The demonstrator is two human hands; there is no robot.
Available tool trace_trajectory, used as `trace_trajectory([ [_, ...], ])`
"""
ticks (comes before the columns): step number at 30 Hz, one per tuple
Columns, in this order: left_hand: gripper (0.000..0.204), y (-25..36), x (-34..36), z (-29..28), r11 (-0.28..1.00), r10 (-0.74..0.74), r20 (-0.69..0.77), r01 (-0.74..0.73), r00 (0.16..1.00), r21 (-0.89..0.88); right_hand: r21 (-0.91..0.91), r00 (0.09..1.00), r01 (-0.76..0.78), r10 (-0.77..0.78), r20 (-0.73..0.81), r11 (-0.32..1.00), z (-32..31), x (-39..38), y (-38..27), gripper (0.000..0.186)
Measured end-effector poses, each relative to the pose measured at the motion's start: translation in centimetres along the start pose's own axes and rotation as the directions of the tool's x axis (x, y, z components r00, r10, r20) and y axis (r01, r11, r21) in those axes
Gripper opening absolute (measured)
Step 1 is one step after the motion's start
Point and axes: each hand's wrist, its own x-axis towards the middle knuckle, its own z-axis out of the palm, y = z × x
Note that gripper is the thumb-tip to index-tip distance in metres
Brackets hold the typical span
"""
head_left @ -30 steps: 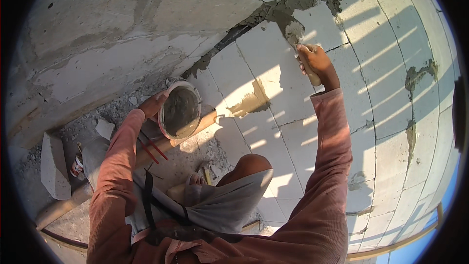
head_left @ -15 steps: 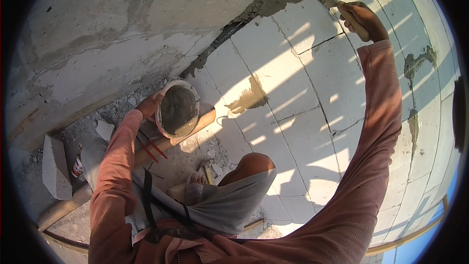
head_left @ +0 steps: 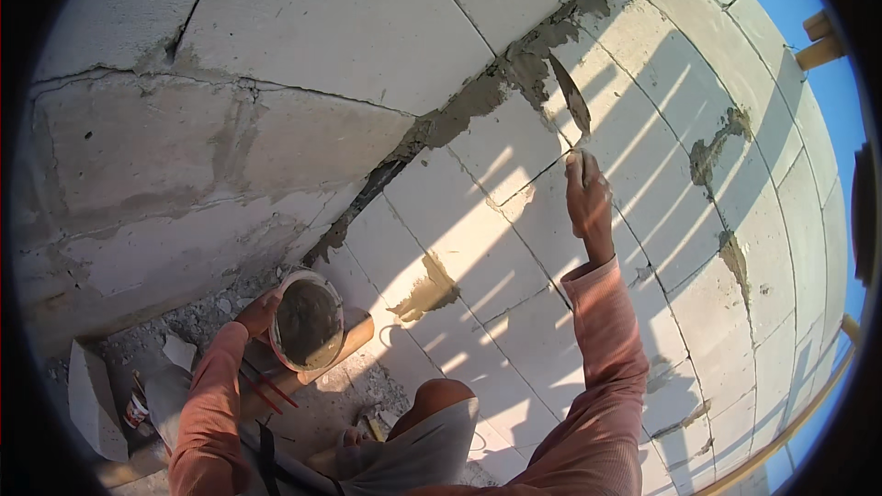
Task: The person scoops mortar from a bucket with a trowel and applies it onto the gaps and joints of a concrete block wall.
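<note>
My left hand (head_left: 260,314) grips the rim of a round bucket (head_left: 341,314) at its left side. Grey mortar (head_left: 307,323) lies inside it. Up at the right, my right hand (head_left: 591,200) is closed round the handle of a trowel. The trowel's blade (head_left: 571,97) is seen nearly edge-on against the pale block wall (head_left: 514,152), pointing up towards the corner joint. Wet mortar (head_left: 473,108) fills much of that joint, where the two walls meet. My fingers mostly hide the handle.
A wooden pole (head_left: 354,338) runs beside the bucket, with red-handled pliers or cutters (head_left: 268,395) near it. A pale block piece (head_left: 92,404) and a small container (head_left: 136,411) are at the lower left. Rubble (head_left: 216,298) lines the wall's foot. My bent knee (head_left: 441,395) is close to the wall.
My right hand has drawn the trowel down and left from the upper joint, and the blade has turned edge-on. My view has tilted upward. My left hand still grips the bucket.
</note>
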Motion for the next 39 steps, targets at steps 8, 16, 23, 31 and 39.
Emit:
trace_trajectory([
  [8, 0.064, 3.6, -2.4, 0.7, 0.984, -0.159, 0.026, 0.160, 0.987, -0.079, 0.266, 0.843, 0.139, -0.255, 0.473, 0.954, 8.0, -17.4, -5.5, 0.047],
  [16, 0.058, 4.4, -1.7, 0.3, 0.968, -0.186, 0.090, 0.198, 0.979, -0.156, 0.357, 0.529, 0.490, -0.596, 0.604, 0.796, 22.2, -29.1, -8.6, 0.028],
  [23, 0.066, 6.1, -3.2, 1.1, 0.961, -0.222, 0.121, 0.237, 0.968, -0.138, 0.534, 0.611, 0.420, -0.664, 0.431, 0.734, 31.1, -38.1, -11.0, 0.011],
  [31, 0.070, 5.4, -4.9, 0.1, 0.967, -0.249, 0.120, 0.253, 0.961, -0.021, 0.469, 0.338, 0.319, -0.561, 0.755, 0.824, 25.4, -36.2, -16.5, 0.026],
  [39, 0.068, 6.2, -5.2, 0.7, 0.965, -0.262, 0.094, 0.263, 0.961, -0.008, 0.458, 0.335, -0.073, -0.411, 0.848, 0.886, 22.8, -33.7, -18.8, 0.039],
])
